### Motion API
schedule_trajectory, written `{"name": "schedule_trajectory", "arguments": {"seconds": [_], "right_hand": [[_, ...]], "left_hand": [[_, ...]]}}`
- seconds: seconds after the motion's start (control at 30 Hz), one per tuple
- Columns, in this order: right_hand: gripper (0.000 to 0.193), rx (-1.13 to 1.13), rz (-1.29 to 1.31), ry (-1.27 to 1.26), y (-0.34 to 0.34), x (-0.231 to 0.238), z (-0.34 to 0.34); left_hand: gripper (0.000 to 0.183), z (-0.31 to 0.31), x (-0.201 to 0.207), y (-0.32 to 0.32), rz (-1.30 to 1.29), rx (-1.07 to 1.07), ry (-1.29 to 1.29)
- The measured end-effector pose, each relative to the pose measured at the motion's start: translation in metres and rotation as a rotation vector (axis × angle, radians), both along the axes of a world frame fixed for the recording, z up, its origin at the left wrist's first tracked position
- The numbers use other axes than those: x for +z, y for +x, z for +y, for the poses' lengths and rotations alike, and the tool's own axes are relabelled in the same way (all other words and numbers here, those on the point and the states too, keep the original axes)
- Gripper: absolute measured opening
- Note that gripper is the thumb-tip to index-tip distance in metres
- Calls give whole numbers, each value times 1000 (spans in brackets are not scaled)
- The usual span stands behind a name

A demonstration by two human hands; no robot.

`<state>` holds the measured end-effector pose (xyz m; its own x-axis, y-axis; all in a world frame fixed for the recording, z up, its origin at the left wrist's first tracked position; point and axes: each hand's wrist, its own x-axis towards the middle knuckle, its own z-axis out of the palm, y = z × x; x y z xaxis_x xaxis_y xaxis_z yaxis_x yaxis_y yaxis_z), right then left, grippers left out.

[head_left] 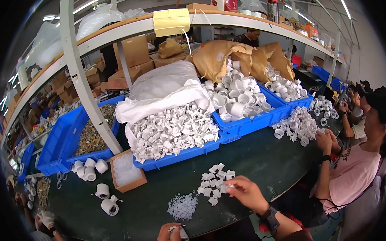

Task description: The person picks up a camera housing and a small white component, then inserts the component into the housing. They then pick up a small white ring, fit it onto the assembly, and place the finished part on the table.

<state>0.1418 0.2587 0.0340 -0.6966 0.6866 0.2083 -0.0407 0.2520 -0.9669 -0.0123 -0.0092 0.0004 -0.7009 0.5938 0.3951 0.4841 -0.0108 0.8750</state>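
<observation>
At the near table edge my left hand (pixel 168 235) is closed around a white cylindrical housing (pixel 183 236), which has a thin pin or wire across its top. My right hand (pixel 249 194) pinches a small white plastic piece (pixel 229 187) between thumb and fingertips, above the right side of a small heap of white plastic clips (pixel 213 179). Between the two hands lies a heap of tiny translucent rings (pixel 182 207). Left of it, two white housings (pixel 110 206) with short side wires rest on the dark green table.
A blue bin (pixel 157 163) of white clips stands ahead, beside another blue bin (pixel 239 129) of white cups. A small cardboard box (pixel 133 183) holds translucent bits. A metal post (pixel 86 82) rises at left. Co-workers sit at right; one person's hands (pixel 327 141) handle white parts. A gloved hand (pixel 47 218) shows lower left.
</observation>
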Motion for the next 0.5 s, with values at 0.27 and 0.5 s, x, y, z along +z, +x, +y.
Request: {"name": "schedule_trajectory", "arguments": {"seconds": [0.27, 0.5], "right_hand": [[41, 501, -1, 146, -30, -15, -91], [30, 398, -43, -436, -40, -19, -105]], "left_hand": [[17, 10, 8, 20, -174, -307, -31], [16, 5, 15, 13, 12, -228, -38]]}}
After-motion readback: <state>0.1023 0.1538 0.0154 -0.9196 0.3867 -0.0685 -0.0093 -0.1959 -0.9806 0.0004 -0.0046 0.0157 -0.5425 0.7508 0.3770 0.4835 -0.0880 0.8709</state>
